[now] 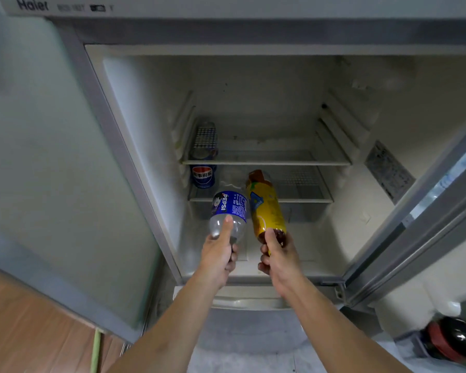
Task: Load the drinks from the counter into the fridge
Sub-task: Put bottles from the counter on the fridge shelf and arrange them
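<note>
You hold two drinks at the mouth of the open fridge [135, 109], both tipped cap-first toward the shelves. The clear Pepsi bottle [228, 211], blue-labelled, sits in your left hand [218, 261], whose fingers wrap its base with the thumb laid along the side; the yellow-labelled bottle [265, 203] of dark drink sits in your right hand [279, 263], closed in the same way around its bottom end. The two bottles lie just beside each other, nearly touching at the labels, their necks reaching in over the front edge of the lower shelf [301, 201]; whether either cap rests on the glass cannot be told. A Pepsi can [203, 176] already stands at the left of that shelf, seen through the upper shelf [280, 162], on which a second can appears to stand at the left, though reflection makes this unsure. The step in hand is judged to be insertion, with the fridge part loaded. The next move calls for you to carry each bottle further in, keep the left one clear of the standing can, right or lay it so that it cannot roll, and only then loosen your fingers. The right half of both shelves offers the open room.
</note>
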